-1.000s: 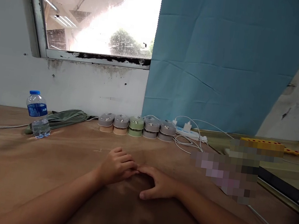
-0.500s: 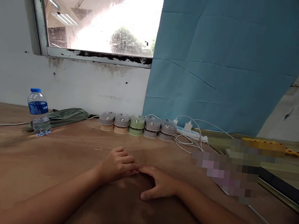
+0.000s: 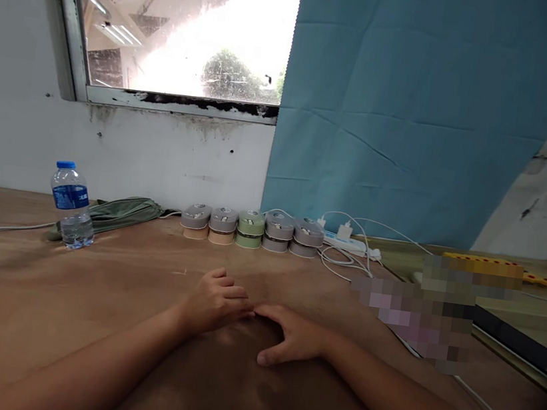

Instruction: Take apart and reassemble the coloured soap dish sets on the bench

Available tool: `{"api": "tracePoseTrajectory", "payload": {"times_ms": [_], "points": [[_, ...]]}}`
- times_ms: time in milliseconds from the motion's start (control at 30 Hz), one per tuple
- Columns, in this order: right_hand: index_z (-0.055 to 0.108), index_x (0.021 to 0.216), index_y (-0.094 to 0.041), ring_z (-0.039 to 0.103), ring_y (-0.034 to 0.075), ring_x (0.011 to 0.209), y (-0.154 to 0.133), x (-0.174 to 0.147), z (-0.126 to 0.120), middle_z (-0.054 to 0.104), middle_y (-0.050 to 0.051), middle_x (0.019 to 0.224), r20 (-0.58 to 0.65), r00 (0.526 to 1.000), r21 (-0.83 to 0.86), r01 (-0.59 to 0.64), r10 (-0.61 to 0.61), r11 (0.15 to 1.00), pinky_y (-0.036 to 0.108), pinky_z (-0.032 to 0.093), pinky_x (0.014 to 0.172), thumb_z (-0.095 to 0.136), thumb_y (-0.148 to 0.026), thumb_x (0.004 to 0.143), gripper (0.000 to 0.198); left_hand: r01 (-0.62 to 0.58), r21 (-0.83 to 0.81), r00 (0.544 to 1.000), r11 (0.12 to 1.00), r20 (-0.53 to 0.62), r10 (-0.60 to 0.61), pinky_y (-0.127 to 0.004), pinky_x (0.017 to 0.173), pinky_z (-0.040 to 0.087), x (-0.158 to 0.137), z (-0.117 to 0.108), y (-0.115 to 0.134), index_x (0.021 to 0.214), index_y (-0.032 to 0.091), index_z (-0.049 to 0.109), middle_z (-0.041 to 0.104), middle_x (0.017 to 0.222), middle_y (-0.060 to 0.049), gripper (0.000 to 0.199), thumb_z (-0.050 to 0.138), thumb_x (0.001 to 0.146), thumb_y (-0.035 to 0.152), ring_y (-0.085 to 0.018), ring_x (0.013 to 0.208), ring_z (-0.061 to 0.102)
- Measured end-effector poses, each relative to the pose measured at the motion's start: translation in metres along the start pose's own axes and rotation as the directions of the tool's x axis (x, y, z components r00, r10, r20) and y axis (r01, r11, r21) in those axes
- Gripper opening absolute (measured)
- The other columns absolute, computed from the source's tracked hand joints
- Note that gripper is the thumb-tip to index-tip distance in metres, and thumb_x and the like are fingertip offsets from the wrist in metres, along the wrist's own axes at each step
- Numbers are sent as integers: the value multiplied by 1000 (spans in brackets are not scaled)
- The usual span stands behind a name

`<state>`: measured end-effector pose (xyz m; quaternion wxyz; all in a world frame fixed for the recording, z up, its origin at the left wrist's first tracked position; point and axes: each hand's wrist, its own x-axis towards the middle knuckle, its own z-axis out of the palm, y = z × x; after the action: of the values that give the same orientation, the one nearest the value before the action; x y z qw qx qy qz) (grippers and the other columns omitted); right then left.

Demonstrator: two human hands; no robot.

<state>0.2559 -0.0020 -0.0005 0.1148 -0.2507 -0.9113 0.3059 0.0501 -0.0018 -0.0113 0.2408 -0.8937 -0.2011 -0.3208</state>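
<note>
My left hand (image 3: pixel 218 302) rests on the brown tabletop (image 3: pixel 104 304), its fingers lightly bent and stretched toward the right. Nothing shows in it. From the other side comes my right hand (image 3: pixel 293 339), thumb and fingers spread apart and holding nothing. The fingertips of both hands meet at the middle of the table. Beyond them, against the wall, stands a row of several small oval boxes with lids; the closest to my hands are a green box (image 3: pixel 250 229) and a grey box (image 3: pixel 278 232).
At the left a water bottle (image 3: pixel 72 205) with a blue cap stands before a folded green umbrella (image 3: pixel 124 212). Behind the boxes' right end lies a white power strip (image 3: pixel 349 244) with plugs and cables. A blurred patch (image 3: pixel 410 317) hides things on the right.
</note>
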Motion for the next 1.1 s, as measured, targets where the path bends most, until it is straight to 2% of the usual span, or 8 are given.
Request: {"api": "tracePoseTrajectory", "payload": {"times_ms": [267,500,900,1100], "points": [[46,121,-17,46,26,110,0,-1,-1,49,8,123,7,1000,8,-23,23,1000,36,34,95,67,-43,60,69,-33,21,999,999,32,32,-26,57,28,1,0,1,85,19,58,62,71,3,18,42,87,27,-8,59,50],[46,120,-18,45,25,110,2,0,0,49,7,122,3,999,12,33,-33,999,36,33,96,67,-42,60,68,-37,23,994,999,99,34,-26,59,29,0,-1,1,91,18,56,61,74,2,20,39,88,27,-8,60,50],[48,118,-18,48,24,105,5,1,2,52,7,118,2,998,-28,68,-68,997,35,36,93,68,-39,60,65,-71,9,989,997,127,69,-27,58,27,-1,0,-1,100,22,54,62,75,4,18,41,87,25,-9,60,47],[46,120,-18,46,24,108,4,1,2,49,8,123,8,997,-42,72,-72,997,35,34,94,68,-40,61,67,-76,2,985,997,155,74,-26,59,28,0,-3,0,97,20,55,62,75,2,19,38,89,25,-9,61,49]]}}
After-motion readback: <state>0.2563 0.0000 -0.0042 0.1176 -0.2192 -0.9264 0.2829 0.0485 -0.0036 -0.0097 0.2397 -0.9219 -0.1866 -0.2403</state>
